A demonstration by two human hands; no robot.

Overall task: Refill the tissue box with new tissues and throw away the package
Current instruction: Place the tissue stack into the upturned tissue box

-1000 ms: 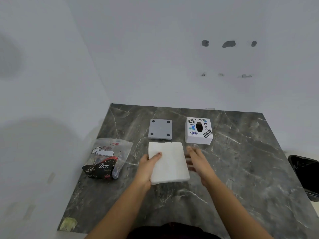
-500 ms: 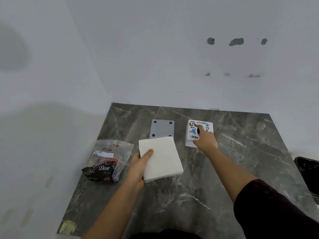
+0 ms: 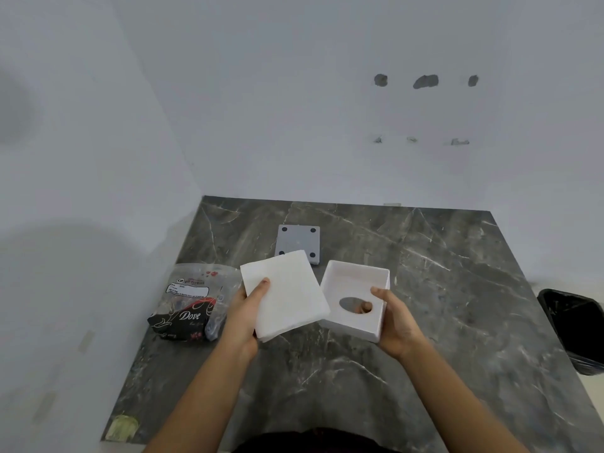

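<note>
My left hand (image 3: 243, 317) holds a white stack of tissues (image 3: 287, 294) above the table, thumb on top. My right hand (image 3: 397, 322) holds the white tissue box (image 3: 354, 284) upside down, its open underside facing up and the oval slot showing a fingertip through it. The stack's right edge overlaps the box's left rim. The grey base plate of the box (image 3: 299, 240) lies flat behind them, four black feet up. The empty plastic package (image 3: 192, 305), marked Dove, lies crumpled at the left.
The dark marble table (image 3: 441, 305) stands in a corner of white walls. A black bin with a liner (image 3: 575, 328) stands off the table's right edge. A scrap of yellowish tape (image 3: 122, 426) sticks at the near left corner.
My right hand picked the tissue box off the table, turned it over and brought it near, next to the stack. My left hand lifted the stack slightly.
</note>
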